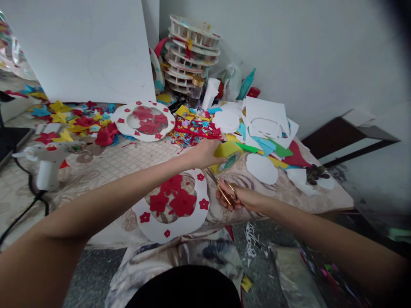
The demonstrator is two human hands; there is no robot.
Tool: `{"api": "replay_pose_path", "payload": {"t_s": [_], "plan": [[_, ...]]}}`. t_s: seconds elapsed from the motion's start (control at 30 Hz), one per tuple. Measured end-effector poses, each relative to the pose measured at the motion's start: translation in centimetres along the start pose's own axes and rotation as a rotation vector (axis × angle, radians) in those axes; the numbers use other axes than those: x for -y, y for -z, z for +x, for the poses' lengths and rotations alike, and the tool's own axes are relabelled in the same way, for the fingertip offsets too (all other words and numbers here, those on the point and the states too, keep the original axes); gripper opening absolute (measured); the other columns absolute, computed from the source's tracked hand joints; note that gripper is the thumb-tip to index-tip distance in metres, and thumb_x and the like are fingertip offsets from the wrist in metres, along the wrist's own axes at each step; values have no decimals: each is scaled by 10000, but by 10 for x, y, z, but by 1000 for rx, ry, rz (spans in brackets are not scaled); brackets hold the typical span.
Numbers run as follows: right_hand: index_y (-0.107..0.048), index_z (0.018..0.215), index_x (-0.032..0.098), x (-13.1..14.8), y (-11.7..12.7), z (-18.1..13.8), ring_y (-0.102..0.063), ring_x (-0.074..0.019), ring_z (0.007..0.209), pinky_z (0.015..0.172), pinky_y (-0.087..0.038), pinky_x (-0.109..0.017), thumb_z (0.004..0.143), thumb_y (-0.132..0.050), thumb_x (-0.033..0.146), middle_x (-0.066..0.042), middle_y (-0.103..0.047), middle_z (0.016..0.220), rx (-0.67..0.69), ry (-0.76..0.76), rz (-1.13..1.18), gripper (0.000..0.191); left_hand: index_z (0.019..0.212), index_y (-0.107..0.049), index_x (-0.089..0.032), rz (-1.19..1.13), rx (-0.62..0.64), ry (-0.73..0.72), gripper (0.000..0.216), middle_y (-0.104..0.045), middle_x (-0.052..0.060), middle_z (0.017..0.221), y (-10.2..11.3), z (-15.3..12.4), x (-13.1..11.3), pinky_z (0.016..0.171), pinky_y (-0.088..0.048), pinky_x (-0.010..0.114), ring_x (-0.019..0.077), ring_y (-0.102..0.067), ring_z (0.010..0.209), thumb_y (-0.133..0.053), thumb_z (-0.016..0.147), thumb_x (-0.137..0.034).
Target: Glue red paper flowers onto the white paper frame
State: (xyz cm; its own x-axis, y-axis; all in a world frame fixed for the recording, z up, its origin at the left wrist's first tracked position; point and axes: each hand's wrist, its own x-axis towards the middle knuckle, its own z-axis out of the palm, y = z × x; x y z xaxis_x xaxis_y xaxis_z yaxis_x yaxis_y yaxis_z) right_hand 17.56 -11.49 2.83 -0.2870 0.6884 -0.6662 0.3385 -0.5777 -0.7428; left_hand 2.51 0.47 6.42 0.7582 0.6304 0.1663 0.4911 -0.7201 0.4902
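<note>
My left hand (208,154) reaches across the table with its fingers closed on a wide yellow roll of tape (227,150), whose inner ring shows green print. Just below it, my right hand (231,197) grips gold-handled scissors (225,196), their blades pointing up towards the roll. In front of me a white paper ring (195,220) lies at the table edge, with small red flowers on its rim. Larger red paper flowers (183,202) fill part of its opening. Whether the scissor blades touch the tape I cannot tell.
A white glue gun (49,164) with a black cord lies at left. Another decorated white ring (118,119) rests near several paper stars (58,117). Paper scraps (195,129), a green pen-like tool (247,148) and white cutouts (261,168) lie beyond my hands. A tiered white stand (192,53) is behind.
</note>
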Motion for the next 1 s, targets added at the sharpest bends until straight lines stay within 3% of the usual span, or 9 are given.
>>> {"api": "replay_pose_path", "payload": {"t_s": [0.17, 0.33, 0.53, 1.0], "plan": [[-494, 757, 158, 7, -2, 5, -415, -46, 374, 324, -161, -157, 747, -354, 768, 22, -505, 530, -39, -11, -29, 626, 956, -577, -106, 12, -14, 10, 360, -641, 99, 877, -2, 1, 1, 629, -363, 275, 194, -574, 753, -566, 772, -415], [-479, 714, 164, 5, -7, 12, -391, -49, 340, 327, -188, -173, 815, -320, 697, 37, -480, 481, -167, 28, -74, 565, 964, -574, -105, 13, -14, 16, 370, -641, 101, 894, -1, 1, 0, 634, -369, 280, 204, -579, 766, -576, 770, -420], [-452, 630, 175, 2, -12, 16, -344, -49, 305, 338, -206, -196, 821, -421, 620, 60, -423, 415, -296, 93, -172, 485, 932, -575, -105, -20, -14, 17, 333, -636, 97, 871, 0, 0, -1, 625, -370, 275, 195, -574, 748, -592, 765, -392], [-461, 619, 179, -12, -7, 22, -363, -60, 294, 317, -245, -195, 779, -444, 660, 49, -442, 397, -294, 123, -209, 507, 898, -562, -128, -146, -140, 199, 322, -633, 93, 846, -11, 2, 10, 638, -393, 286, 192, -570, 749, -533, 789, -430]]}}
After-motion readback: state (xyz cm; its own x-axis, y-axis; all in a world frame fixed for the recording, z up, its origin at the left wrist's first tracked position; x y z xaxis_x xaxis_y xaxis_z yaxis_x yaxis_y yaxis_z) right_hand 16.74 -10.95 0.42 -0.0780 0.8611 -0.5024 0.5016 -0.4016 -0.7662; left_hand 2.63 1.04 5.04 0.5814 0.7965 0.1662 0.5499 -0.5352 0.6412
